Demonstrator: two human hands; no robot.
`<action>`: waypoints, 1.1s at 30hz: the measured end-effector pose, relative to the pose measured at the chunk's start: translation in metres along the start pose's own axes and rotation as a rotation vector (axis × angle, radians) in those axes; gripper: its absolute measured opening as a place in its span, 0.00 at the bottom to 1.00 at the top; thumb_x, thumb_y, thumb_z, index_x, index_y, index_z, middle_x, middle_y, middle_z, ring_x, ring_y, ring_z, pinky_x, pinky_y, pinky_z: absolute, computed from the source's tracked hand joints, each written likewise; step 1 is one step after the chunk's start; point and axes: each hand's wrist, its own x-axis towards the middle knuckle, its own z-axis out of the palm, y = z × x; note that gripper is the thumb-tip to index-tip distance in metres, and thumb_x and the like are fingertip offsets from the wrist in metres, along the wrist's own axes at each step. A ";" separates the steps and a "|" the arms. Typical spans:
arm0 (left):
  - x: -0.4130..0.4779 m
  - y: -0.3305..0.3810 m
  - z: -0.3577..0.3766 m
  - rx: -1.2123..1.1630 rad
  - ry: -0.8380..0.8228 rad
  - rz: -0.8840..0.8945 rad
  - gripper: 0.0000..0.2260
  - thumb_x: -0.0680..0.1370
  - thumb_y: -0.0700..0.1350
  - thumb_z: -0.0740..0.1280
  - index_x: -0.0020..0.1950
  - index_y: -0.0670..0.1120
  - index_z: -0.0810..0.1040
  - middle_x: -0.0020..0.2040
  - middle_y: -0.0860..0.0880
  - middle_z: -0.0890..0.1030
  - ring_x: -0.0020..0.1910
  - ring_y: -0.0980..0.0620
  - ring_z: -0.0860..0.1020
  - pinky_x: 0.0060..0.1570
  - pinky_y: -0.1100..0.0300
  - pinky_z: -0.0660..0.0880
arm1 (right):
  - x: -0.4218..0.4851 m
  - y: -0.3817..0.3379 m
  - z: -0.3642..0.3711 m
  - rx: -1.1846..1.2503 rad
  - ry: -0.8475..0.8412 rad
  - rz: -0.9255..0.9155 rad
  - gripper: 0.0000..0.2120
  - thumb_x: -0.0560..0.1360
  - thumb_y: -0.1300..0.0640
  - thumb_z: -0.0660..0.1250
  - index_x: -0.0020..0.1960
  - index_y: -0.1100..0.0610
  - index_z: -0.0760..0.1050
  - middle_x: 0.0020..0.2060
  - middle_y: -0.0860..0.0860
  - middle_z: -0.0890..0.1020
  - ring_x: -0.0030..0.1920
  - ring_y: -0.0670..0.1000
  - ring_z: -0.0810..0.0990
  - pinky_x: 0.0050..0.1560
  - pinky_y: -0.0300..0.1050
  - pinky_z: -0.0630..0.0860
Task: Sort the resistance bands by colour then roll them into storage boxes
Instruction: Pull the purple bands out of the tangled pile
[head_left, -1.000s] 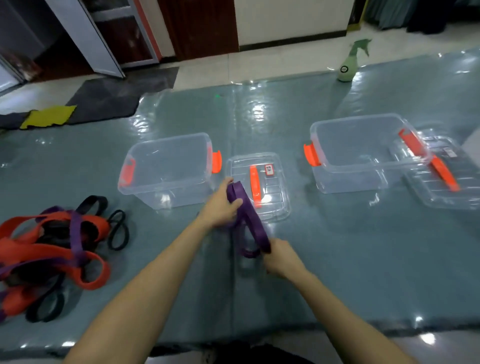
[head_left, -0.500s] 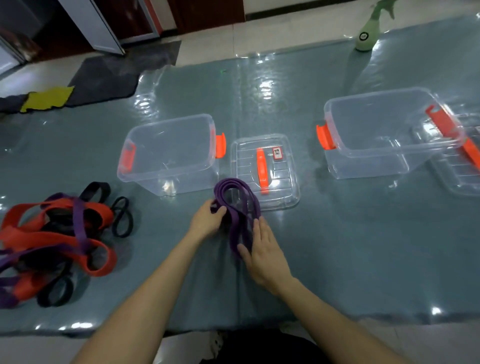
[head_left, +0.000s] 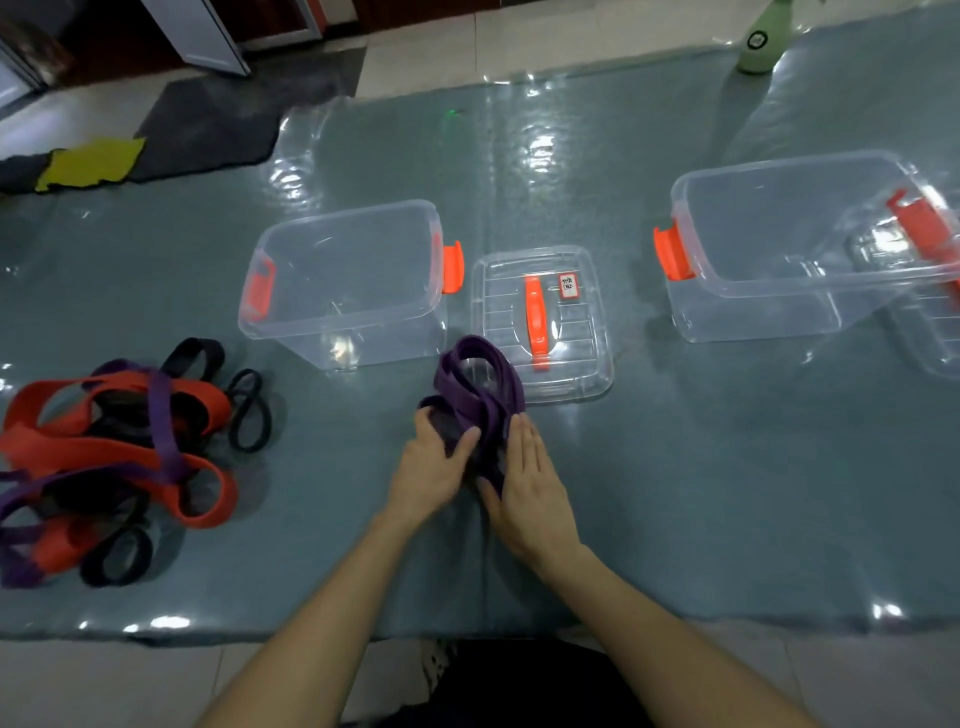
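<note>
Purple band (head_left: 478, 384) half-coiled between hands. Left hand (head_left: 434, 467) curls round near end, thumb over strap. Right hand (head_left: 530, 483) flat, fingers straight, pressing coil's side. Loops run away from hands, far end overlapping lid (head_left: 587, 322). Clear box (head_left: 311, 332) just beyond left hand, nearer it; second box (head_left: 753, 312) far right. Tangled pile (head_left: 119, 452) well left. Bare mat (head_left: 701, 493) around hands leaves rolling room.

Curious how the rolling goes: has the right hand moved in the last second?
Yes. Against the lid, the right hand shifted left, closing on the left hand around the purple band.
</note>
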 end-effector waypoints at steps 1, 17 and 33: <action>-0.003 -0.008 0.003 0.014 0.007 -0.047 0.29 0.84 0.62 0.68 0.74 0.43 0.67 0.62 0.38 0.85 0.61 0.34 0.83 0.60 0.44 0.80 | -0.001 0.000 0.000 -0.038 -0.010 -0.014 0.44 0.86 0.44 0.62 0.88 0.60 0.39 0.87 0.60 0.47 0.87 0.59 0.48 0.86 0.55 0.55; -0.017 -0.074 -0.100 0.573 0.200 0.474 0.10 0.82 0.49 0.72 0.59 0.45 0.82 0.51 0.44 0.81 0.49 0.38 0.82 0.46 0.44 0.80 | 0.006 -0.101 -0.064 -0.359 0.021 -0.174 0.15 0.80 0.52 0.65 0.60 0.60 0.79 0.58 0.58 0.82 0.60 0.62 0.80 0.62 0.58 0.76; -0.055 -0.347 -0.338 0.594 0.492 0.104 0.13 0.77 0.42 0.74 0.61 0.41 0.84 0.60 0.41 0.82 0.59 0.35 0.80 0.57 0.39 0.78 | 0.060 -0.374 0.111 -0.226 -0.209 -0.382 0.19 0.83 0.46 0.66 0.68 0.57 0.74 0.60 0.57 0.78 0.59 0.62 0.81 0.54 0.58 0.80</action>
